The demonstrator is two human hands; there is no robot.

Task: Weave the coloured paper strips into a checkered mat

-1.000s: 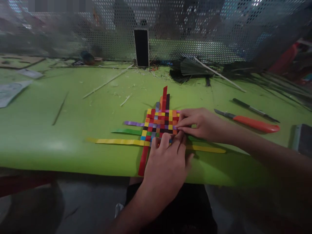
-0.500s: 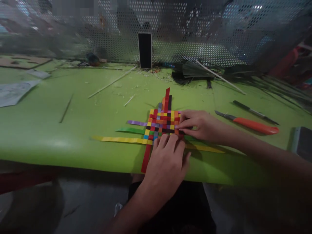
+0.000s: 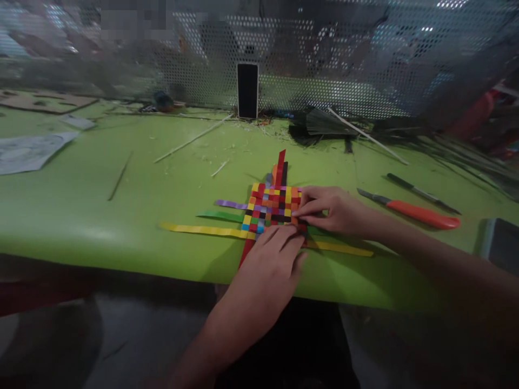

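A small mat woven from coloured paper strips (image 3: 271,208) lies on the green table (image 3: 121,227) near its front edge. Loose strip ends stick out: yellow (image 3: 198,229), green and purple to the left, red and black toward the back. My left hand (image 3: 270,265) lies flat on the mat's near edge, fingers stretched out and pressing down. My right hand (image 3: 332,210) rests at the mat's right edge, its fingertips pinched together on strip ends there.
An orange-handled knife (image 3: 409,212) and a dark thin tool (image 3: 421,192) lie to the right. A phone (image 3: 247,90) leans upright against the perforated metal screen at the back. Thin sticks, scraps and paper sheets lie at the left and back.
My left hand's fingers have flattened out over the mat's near edge. The view has shifted slightly; the right hand stays at the right edge.
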